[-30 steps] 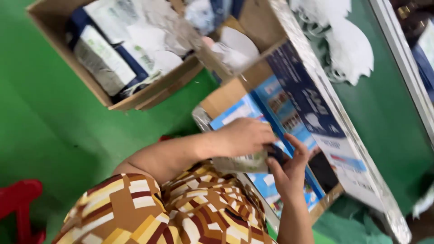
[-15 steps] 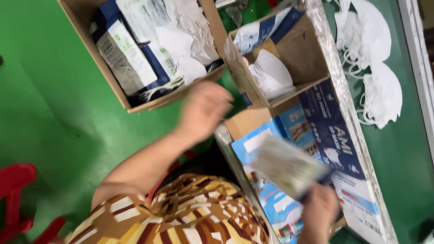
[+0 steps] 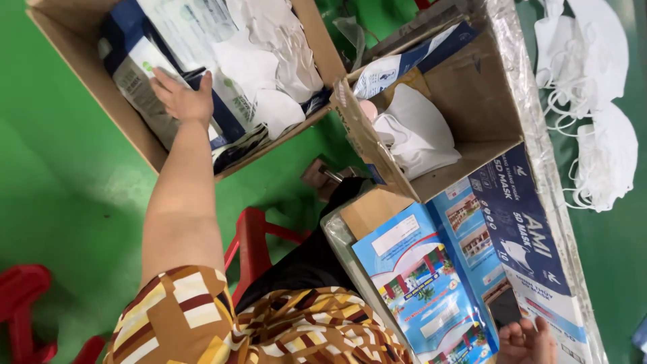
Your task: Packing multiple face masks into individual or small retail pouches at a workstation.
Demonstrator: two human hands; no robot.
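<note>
The right hand (image 3: 528,342) is cut off by the bottom edge, its grip unseen, beside the blue packet (image 3: 424,290).

White-and-navy packet (image 3: 145,74) lies flat, seemingly, in cardboard box (image 3: 81,71).

A mask-packing workshop is suggested — white face masks (image 3: 600,135) heaped on a green table (image 3: 620,269), open cardboard cartons (image 3: 87,74) of packets, green painted floor (image 3: 60,202).

White-and-navy packets (image 3: 168,61) in floor carton (image 3: 87,87); blue printed sheets (image 3: 431,283) on table.
</note>
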